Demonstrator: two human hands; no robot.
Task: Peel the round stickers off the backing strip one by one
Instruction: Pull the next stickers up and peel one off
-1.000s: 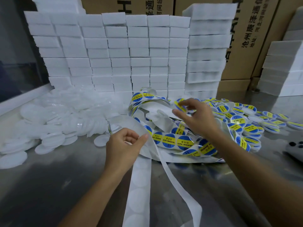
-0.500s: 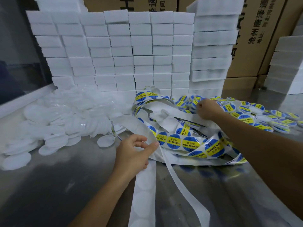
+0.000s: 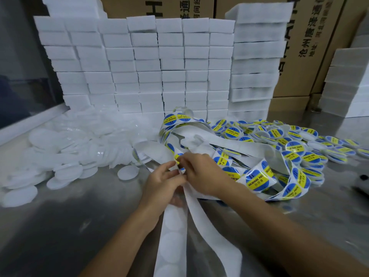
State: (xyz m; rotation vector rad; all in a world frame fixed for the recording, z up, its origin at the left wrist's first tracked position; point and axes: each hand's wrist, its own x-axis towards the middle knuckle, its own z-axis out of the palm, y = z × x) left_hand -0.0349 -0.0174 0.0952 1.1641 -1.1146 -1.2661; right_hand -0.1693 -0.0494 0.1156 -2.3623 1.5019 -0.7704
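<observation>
We see white blocks point(image 3: 139, 62) stacked behind the bench point(image 3: 60, 226). Our left hand point(image 3: 161, 184) and right hand point(image 3: 201, 172) both pinch the sticker strip point(image 3: 257, 178) together.

Surface: grey metal surface point(image 3: 65, 232), dull sheen, fills the lower view.
Left side: heap of white discs point(image 3: 65, 148) spread loosely on the surface; one disc point(image 3: 128, 172) lies apart at the heap's near edge.
Back: wall of stacked white blocks point(image 3: 139, 62) standing on the surface, behind the discs; a taller stack point(image 3: 253, 56) to its right.
Middle: tangled white strip point(image 3: 199, 212) with round blue and yellow stickers point(image 3: 257, 177), its bare ends trailing towards the viewer.
Right side: pile of stickered discs point(image 3: 293, 144) beyond the strip.
Far right: another block stack point(image 3: 345, 82); a dark object point(image 3: 362, 182) at the edge, too cut off to identify.
</observation>
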